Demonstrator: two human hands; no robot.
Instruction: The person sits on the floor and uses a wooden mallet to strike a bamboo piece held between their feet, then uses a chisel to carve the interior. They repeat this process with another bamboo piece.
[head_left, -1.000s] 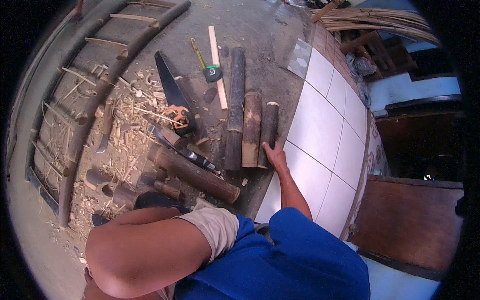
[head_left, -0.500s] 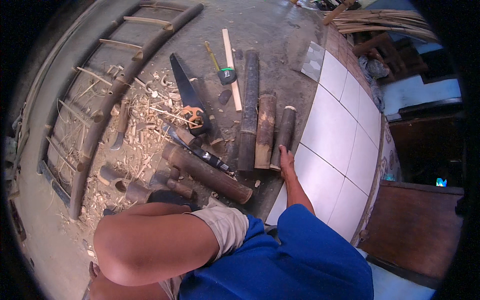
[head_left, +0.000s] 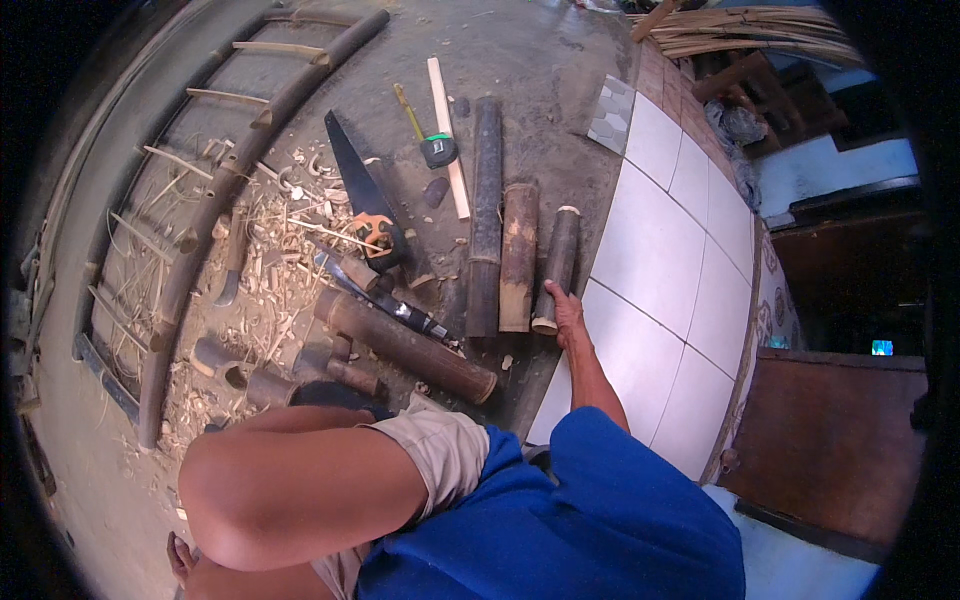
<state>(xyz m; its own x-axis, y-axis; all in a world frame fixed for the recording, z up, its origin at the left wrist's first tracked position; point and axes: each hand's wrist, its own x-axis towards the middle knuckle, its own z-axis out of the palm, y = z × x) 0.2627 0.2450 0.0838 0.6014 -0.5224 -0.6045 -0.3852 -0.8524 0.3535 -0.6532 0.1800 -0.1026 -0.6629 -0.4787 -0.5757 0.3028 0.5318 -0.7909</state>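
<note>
My right hand [head_left: 567,312] is closed round the near end of a short dark bamboo section [head_left: 560,255], thumb across its top. Just left of it lie a brown, partly peeled bamboo section [head_left: 518,260] and a longer dark bamboo section [head_left: 486,210], roughly side by side. A thicker bamboo section [head_left: 410,345] rests at a slant in front of my bent leg. My left hand does not show clearly; the small digits beside my knee at the lower left are too unclear to tell as fingers or toes.
A hand saw [head_left: 362,195], a tape measure [head_left: 438,150] and a pale wood strip [head_left: 450,130] lie beyond. Wood shavings [head_left: 275,250] cover the floor beside a bamboo ladder [head_left: 210,200] at left. White tiles [head_left: 640,300] run along the right.
My right hand has shifted the short bamboo section slightly, and its pale near end shows more. The whole view has drifted a little; the other bamboo sections and tools stay put.
</note>
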